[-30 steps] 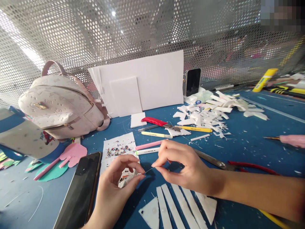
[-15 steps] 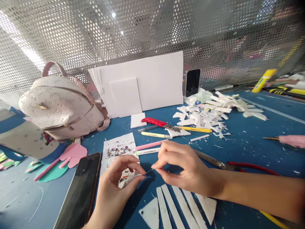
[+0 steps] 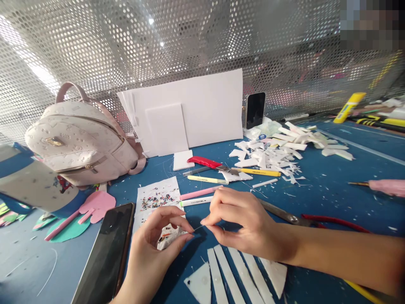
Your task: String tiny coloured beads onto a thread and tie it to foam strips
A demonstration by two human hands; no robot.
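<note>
A thin pale thread (image 3: 198, 228) stretches across the short gap between my two hands. Thumb and forefinger of my left hand (image 3: 155, 249) pinch its left end. The other end is between the thumb and forefinger of my right hand (image 3: 248, 226). Behind my left hand lies a white sheet (image 3: 143, 191) scattered with tiny multicoloured bits, partly covered by the fingers. Just below the hands, several white foam strips (image 3: 228, 274) lie side by side with a triangular foam piece (image 3: 200, 283) at the left. A tool with red handles (image 3: 335, 222) is partly hidden behind my right forearm.
A black phone (image 3: 106, 253) lies left of my left hand. Beyond the hands are a pink pen (image 3: 201, 192), a red-handled cutter (image 3: 205, 162) and a heap of white foam scraps (image 3: 268, 152). A backpack (image 3: 85, 143) and white boards (image 3: 211, 109) stand at the back.
</note>
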